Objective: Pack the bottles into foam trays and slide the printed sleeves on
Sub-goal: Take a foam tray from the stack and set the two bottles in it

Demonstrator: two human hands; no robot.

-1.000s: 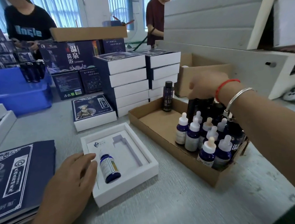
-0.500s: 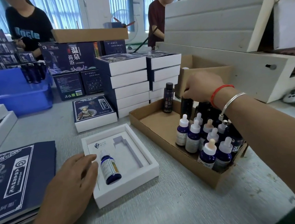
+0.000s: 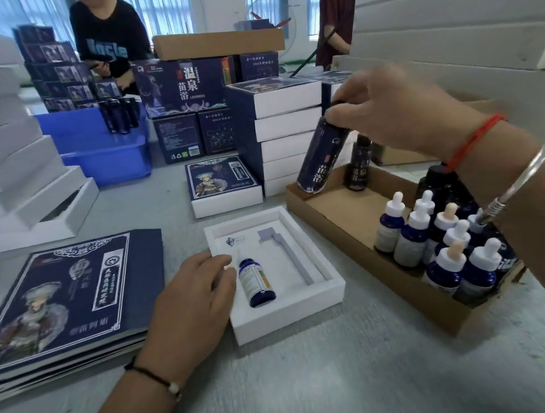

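A white foam tray (image 3: pixel 319 301) lies on the table with a small blue dropper bottle (image 3: pixel 256 282) lying in its left slot; the long grey slot to its right holds nothing. My left hand (image 3: pixel 193 299) rests flat on the tray's left edge, fingers beside the bottle. My right hand (image 3: pixel 397 109) grips the cap end of a tall dark blue bottle (image 3: pixel 321 159), tilted in the air above the left end of the cardboard box (image 3: pixel 331 214). Several dropper bottles (image 3: pixel 439 247) stand in that box. A stack of printed sleeves (image 3: pixel 62 300) lies flat on the left.
Stacks of finished sleeved boxes (image 3: pixel 278 133) stand behind the tray, one single box (image 3: pixel 223 184) in front. White trays (image 3: pixel 15 182) pile at the far left beside a blue bin (image 3: pixel 101 145). Two people stand across the table. White foam sheets (image 3: pixel 452 12) lean at right.
My right hand has lifted a tall dark bottle out of the cardboard box and carried it up and left, tilted. My left hand has stayed on the tray.
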